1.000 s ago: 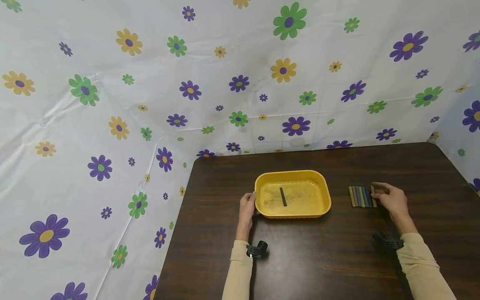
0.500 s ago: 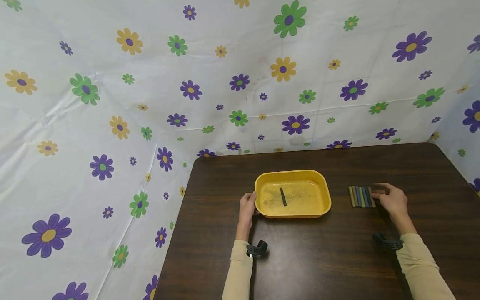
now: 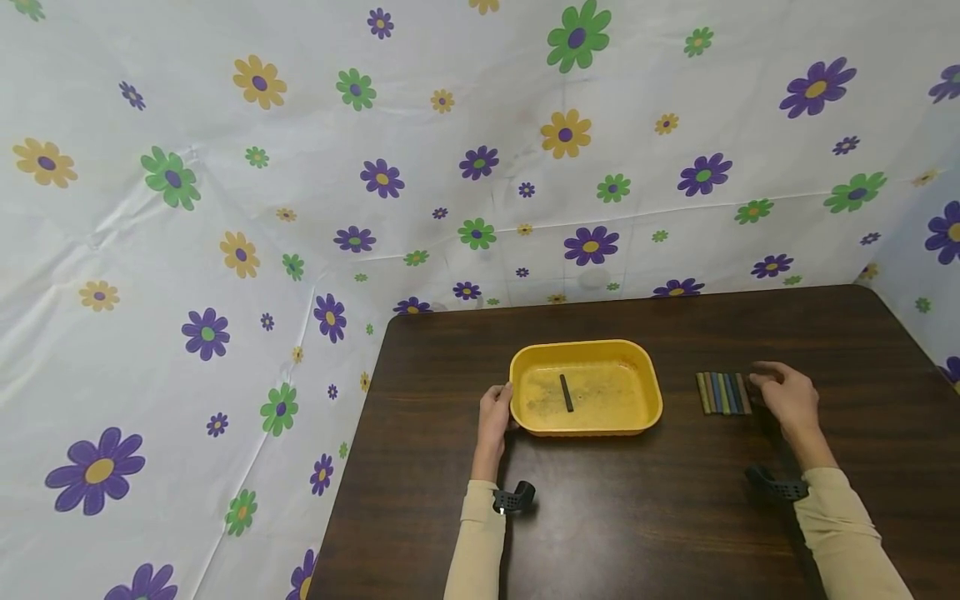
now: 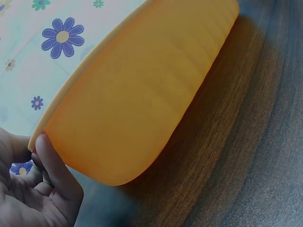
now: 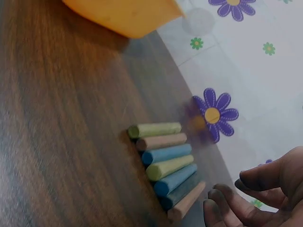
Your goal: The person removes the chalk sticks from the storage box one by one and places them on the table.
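Note:
With thumb and fingers, my left hand (image 3: 493, 414) pinches the left rim of a yellow plastic basin (image 3: 585, 432); the left wrist view shows this grip on the basin's edge (image 4: 118, 109). A dark chalk stick (image 3: 566, 393) lies inside the basin. To its right, several chalk sticks (image 3: 718, 393) in green, brown and blue lie side by side in a row. Just right of the row, my right hand (image 3: 789, 404) hovers with loosely bent fingers and holds nothing. In the right wrist view, its smudged fingertips (image 5: 218, 191) are close to the end brown chalk (image 5: 187, 202), slightly apart from it.
Everything rests on a dark wood-grain table (image 3: 630, 517). A white sheet with printed flowers (image 3: 420, 125) hangs behind and at both sides. A black wrist strap (image 3: 514, 497) is on the left arm, another (image 3: 777, 483) on the right.
The brown chalk at the right end has moved left against the row. My right hand has let go of it and drawn slightly right. The left hand and basin stay put.

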{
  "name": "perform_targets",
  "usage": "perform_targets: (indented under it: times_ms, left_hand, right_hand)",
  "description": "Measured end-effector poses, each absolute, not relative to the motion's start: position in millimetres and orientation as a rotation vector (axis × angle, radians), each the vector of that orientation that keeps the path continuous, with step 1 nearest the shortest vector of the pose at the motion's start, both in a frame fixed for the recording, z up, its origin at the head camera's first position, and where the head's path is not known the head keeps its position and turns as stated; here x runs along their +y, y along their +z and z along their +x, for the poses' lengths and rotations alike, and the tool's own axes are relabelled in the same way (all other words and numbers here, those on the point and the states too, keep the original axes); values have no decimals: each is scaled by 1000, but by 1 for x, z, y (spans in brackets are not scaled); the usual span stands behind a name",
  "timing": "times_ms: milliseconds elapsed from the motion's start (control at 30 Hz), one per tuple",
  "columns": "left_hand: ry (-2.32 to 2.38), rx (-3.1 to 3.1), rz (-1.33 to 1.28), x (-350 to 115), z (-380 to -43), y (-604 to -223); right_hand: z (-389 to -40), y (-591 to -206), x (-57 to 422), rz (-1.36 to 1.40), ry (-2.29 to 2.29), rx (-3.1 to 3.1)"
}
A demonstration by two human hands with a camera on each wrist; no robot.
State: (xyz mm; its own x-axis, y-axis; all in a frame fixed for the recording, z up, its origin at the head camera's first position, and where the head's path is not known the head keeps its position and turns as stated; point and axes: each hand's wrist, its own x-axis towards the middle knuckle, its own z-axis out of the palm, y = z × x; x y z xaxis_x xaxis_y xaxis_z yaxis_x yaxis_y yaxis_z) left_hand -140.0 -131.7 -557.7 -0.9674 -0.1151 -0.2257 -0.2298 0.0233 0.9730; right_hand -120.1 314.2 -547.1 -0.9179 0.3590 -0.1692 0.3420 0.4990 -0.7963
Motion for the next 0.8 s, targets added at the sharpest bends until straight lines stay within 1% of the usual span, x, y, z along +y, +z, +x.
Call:
perform_targets:
  times_ms: [200,533,800]
  left_hand:
    - [2103,2187,-370,-132,-140,-558]
    - [2110,2177,-378,-132,-140,-557]
    - [2101,2176,-384,-132,-140,-555]
  right_hand:
    - [-123,-534,307,-636,1420,-2703]
    - [-125,-514,294,-500,1478,-2679]
    - [-127,-502,283,-457,1573,-2632]
